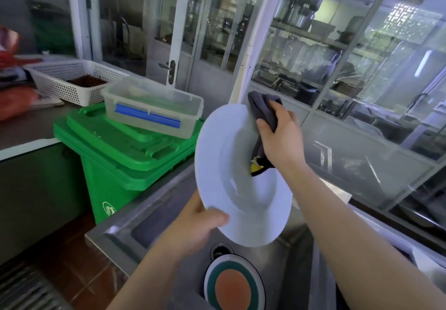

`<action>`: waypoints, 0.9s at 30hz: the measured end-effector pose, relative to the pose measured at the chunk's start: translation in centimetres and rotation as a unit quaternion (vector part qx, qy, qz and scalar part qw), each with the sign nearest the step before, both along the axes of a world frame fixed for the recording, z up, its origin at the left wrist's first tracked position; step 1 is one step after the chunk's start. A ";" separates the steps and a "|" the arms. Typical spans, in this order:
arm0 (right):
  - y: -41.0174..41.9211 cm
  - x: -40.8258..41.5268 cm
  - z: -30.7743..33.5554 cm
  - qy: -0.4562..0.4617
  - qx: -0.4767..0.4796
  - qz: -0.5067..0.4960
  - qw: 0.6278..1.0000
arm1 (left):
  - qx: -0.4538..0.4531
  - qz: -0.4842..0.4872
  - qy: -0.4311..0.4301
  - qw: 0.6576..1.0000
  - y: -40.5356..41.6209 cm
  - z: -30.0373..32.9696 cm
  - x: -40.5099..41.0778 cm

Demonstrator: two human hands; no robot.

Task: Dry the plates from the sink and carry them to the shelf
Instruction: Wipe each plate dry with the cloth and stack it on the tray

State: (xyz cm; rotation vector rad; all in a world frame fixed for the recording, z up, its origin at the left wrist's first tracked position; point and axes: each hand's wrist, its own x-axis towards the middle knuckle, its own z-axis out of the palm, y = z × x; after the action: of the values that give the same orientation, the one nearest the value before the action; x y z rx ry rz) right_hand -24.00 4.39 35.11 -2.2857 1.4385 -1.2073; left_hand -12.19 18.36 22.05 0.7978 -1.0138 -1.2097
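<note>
A large white deep plate (226, 172) is held tilted on edge above the steel sink (154, 211). My left hand (195, 225) grips its lower rim, thumb on the front face. My right hand (280, 136) grips a dark grey cloth (261, 110) with a yellow tag and presses it against the plate's upper right rim and inner face. Down in the sink basin lies a second plate (233, 285) with an orange centre and a green ring, next to the drain.
A green wheeled bin (125, 155) stands left of the sink with a clear lidded box (152, 107) on its lid. A white perforated basket (70, 78) sits on the counter at left. Glass doors and windows run behind the sink, with metal shelving visible through them.
</note>
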 end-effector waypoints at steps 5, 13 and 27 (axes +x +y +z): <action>5.0 2.3 -2.0 0.022 -0.063 0.139 0.988 | 0.004 0.003 0.039 0.999 -0.1 0.0 -1.0; 8.6 1.8 -3.3 0.071 -0.070 0.331 0.938 | -0.014 0.014 0.149 0.989 -0.1 0.5 -0.6; 9.8 -1.0 -3.4 0.102 0.011 0.343 0.934 | -0.058 0.046 0.175 0.982 0.0 1.2 -0.5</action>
State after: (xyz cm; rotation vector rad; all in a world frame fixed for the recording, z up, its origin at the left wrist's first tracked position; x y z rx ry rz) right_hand -24.96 14.14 31.68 -2.6084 0.5699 -0.7435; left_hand -12.66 18.33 23.29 0.5119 -0.7412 -1.1513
